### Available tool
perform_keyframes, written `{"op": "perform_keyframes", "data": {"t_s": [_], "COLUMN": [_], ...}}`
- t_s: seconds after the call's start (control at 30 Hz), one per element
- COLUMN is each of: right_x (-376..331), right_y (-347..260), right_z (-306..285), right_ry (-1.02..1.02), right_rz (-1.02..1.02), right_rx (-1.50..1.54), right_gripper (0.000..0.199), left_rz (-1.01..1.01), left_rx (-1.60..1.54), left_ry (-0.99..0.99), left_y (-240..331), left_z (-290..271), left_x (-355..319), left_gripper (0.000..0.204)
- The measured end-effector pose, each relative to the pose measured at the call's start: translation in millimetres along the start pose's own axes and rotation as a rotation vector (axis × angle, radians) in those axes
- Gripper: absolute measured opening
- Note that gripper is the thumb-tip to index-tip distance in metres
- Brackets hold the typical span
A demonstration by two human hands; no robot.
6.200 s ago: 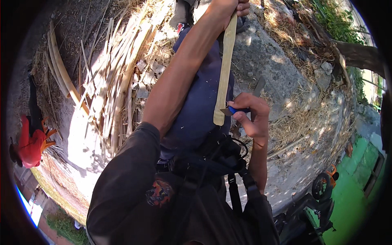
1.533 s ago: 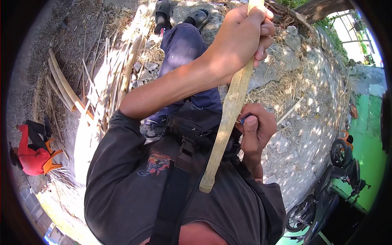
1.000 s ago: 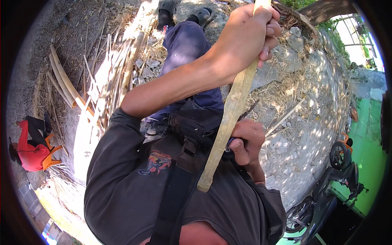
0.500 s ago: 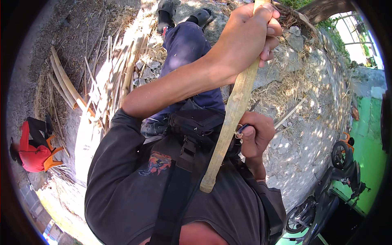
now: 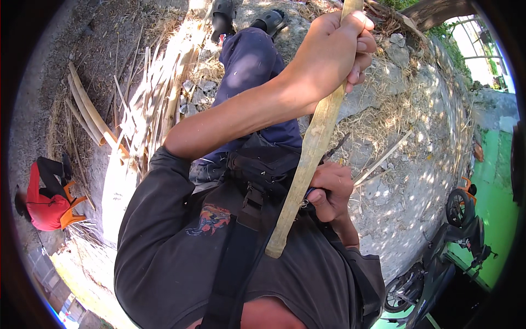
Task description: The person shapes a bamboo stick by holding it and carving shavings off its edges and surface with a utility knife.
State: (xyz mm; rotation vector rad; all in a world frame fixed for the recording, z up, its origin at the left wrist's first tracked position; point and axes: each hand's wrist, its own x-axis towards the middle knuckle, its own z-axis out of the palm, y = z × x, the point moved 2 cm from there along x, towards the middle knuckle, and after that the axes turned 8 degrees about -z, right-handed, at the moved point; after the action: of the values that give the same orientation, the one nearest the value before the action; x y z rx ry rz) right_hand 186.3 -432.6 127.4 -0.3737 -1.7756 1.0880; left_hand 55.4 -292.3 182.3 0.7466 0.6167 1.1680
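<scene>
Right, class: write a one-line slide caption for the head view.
Left hand grips a bamboo strip high up while the right hand holds a knife against it.

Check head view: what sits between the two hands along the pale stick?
In the head view, only bare stick runs between the left hand, gripping it high, and the right hand at its lower part. Behind that stretch are the dark trouser leg and black waist bag.

Since six seconds back my left hand [image 5: 334, 52] has slid the bamboo strip [image 5: 309, 148] toward my chest, so its lower end now hangs below my right hand [image 5: 329, 189]. That hand has crept slightly up the strip over the last second.
</scene>
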Motion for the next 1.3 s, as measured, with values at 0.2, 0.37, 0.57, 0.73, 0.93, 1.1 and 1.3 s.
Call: {"op": "perform_keyframes", "data": {"t_s": [0.2,0.37,0.57,0.73,0.93,1.1,1.3], "right_x": [-10,-7,3,-4,-5,-4,-1], "right_y": [-4,-9,-2,-4,-3,0,-4], "right_z": [10,8,0,9,10,5,6], "right_ry": [-0.160,-0.190,-0.045,-0.130,-0.175,-0.067,-0.223], "right_rz": [0.009,-0.008,-0.035,-0.030,-0.040,0.026,-0.063], "right_rx": [0.116,0.112,-0.018,0.040,0.149,0.039,0.093], "right_gripper": [0.026,0.026,0.026,0.023,0.024,0.020,0.021], "left_rz": [-0.133,-0.118,-0.135,-0.170,-0.194,-0.140,-0.116], "left_rx": [0.020,-0.067,-0.132,-0.122,-0.093,-0.068,0.009], "left_ry": [-0.107,-0.077,-0.102,-0.083,-0.054,-0.089,-0.080], "left_y": [14,6,7,8,9,9,10], "left_z": [-1,-1,-1,-5,-4,-6,-8], "left_x": [-1,5,4,4,5,7,5], "left_gripper": [0.025,0.025,0.024,0.023,0.022,0.027,0.036]}}
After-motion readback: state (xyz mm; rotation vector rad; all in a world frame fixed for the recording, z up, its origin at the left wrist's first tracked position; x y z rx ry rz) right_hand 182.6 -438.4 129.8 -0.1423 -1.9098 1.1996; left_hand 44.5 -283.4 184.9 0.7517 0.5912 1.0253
